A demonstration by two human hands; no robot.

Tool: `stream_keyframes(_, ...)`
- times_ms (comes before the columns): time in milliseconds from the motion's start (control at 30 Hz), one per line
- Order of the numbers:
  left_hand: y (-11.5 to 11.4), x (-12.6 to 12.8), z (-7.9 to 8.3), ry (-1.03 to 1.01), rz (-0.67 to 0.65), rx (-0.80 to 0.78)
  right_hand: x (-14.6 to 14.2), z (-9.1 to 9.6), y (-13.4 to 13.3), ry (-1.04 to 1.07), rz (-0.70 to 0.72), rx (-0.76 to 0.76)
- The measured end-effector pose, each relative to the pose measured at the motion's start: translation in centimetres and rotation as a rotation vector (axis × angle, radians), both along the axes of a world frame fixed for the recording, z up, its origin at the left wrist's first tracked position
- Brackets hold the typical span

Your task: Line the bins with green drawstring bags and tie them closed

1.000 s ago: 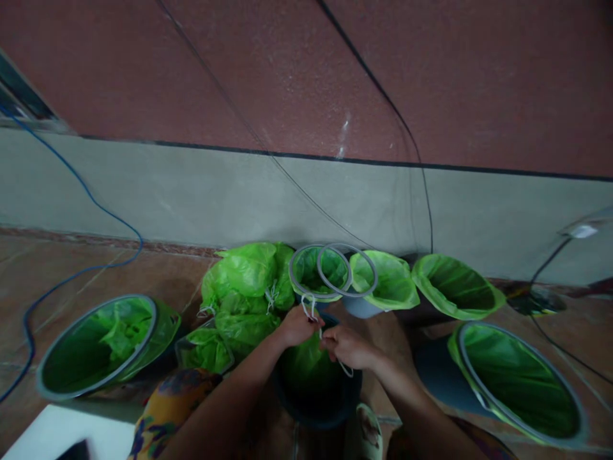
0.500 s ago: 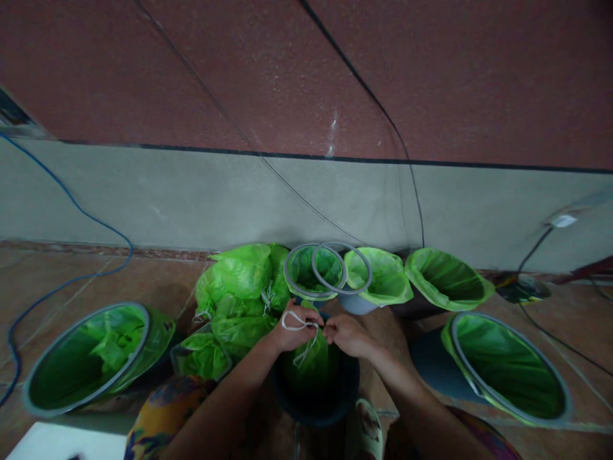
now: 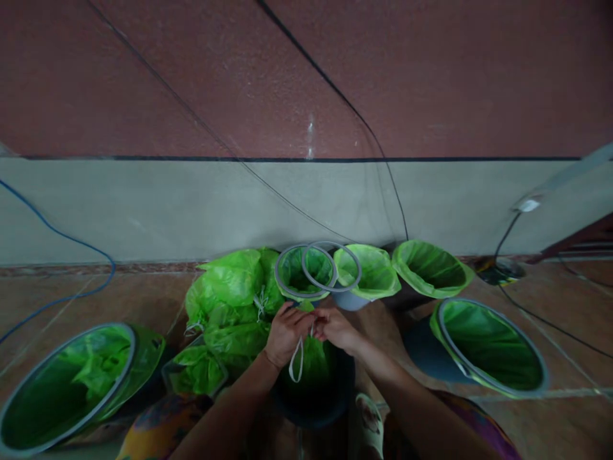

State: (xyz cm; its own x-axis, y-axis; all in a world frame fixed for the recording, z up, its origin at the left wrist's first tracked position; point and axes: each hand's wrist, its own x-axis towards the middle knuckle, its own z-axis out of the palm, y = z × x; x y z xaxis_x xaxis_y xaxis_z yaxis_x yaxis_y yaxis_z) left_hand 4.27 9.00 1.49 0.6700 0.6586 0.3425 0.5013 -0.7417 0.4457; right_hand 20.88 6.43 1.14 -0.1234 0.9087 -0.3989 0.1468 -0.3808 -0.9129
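Between my knees stands a dark bin (image 3: 345, 396) with a green plastic bag (image 3: 317, 365) inside. My left hand (image 3: 286, 335) is closed at the bag's gathered neck. Against it, my right hand (image 3: 339, 330) pinches the white string (image 3: 297, 369) at the neck, its fingertips meeting those of my left hand. One loop of the string hangs below my left fingers. Exactly how the string runs between the fingers is hidden.
Filled green bags (image 3: 234, 278) are heaped on the left. Lined bins stand around: a large one (image 3: 130, 358) at left, a blue-grey one (image 3: 421, 348) at right, others along the wall. A loose grey ring (image 3: 357, 259) rests across two bins. Cables (image 3: 560, 329) cross the tiled floor.
My view has turned slightly right. The string loop has slipped from across my left hand and now hangs below it. My hands have drawn closer together at the bag's neck.
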Motion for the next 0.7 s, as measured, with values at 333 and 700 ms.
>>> stream_keyframes(333,0.6,0.4,-1.0,0.011,0.145,-0.114,1.3,1.2,0.8,-0.484,0.025,0.269)
stream_keyframes(700,2.3,-1.8,-0.1,0.028,0.368,-0.551,4.9,0.2,0.4,-0.709,0.122,0.094)
